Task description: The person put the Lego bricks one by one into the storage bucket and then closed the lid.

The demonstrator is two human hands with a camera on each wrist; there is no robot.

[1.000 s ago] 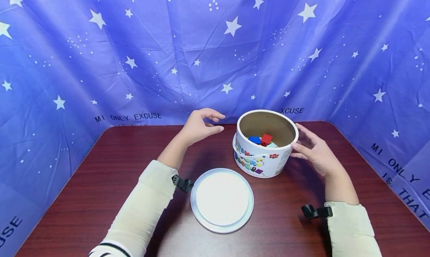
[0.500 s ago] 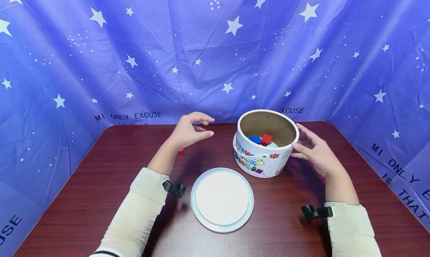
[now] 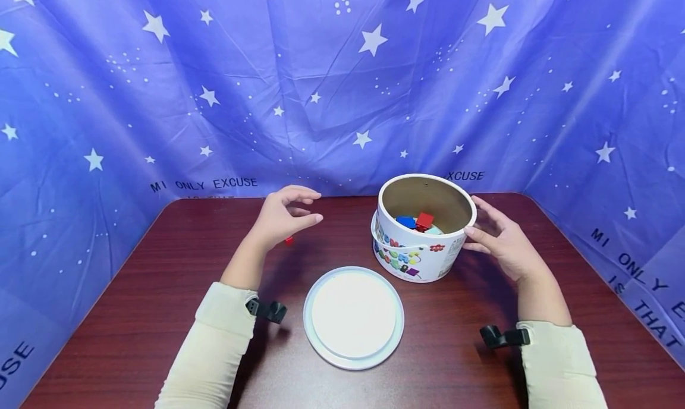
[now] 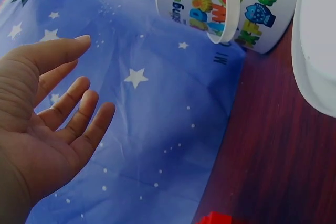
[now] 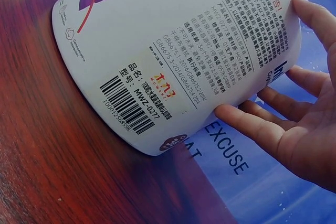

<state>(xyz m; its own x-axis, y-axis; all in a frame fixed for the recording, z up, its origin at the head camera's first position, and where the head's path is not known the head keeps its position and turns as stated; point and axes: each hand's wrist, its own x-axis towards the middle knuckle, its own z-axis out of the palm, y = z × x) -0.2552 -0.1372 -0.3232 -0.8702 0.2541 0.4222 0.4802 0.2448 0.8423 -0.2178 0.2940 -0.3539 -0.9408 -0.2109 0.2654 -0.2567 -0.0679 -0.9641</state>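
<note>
My left hand (image 3: pixel 280 220) hovers over the back of the table, left of the bucket, its fingers relaxed and holding nothing. Close by it lies a small red block (image 3: pixel 289 241), which also shows at the bottom of the left wrist view. The round white bucket (image 3: pixel 398 259), printed with colourful letters, stands lidless at the back right. Inside it are a red block (image 3: pixel 425 220), a blue block (image 3: pixel 405 222) and other pieces, partly hidden by the wall. My right hand (image 5: pixel 299 135) touches the bucket's right side with extended fingertips and thumb.
A round white lid (image 3: pixel 353 314) lies on the dark red wooden table (image 3: pixel 439 361), in front of the bucket. Its handle (image 4: pixel 229 11) hangs down the bucket's side. A blue curtain (image 3: pixel 321 58) with white stars rises behind the table and at both sides.
My left hand has moved left and slightly toward me, away from the bucket, with nothing in it. The small red block has come into sight. My right hand and the bucket stay put.
</note>
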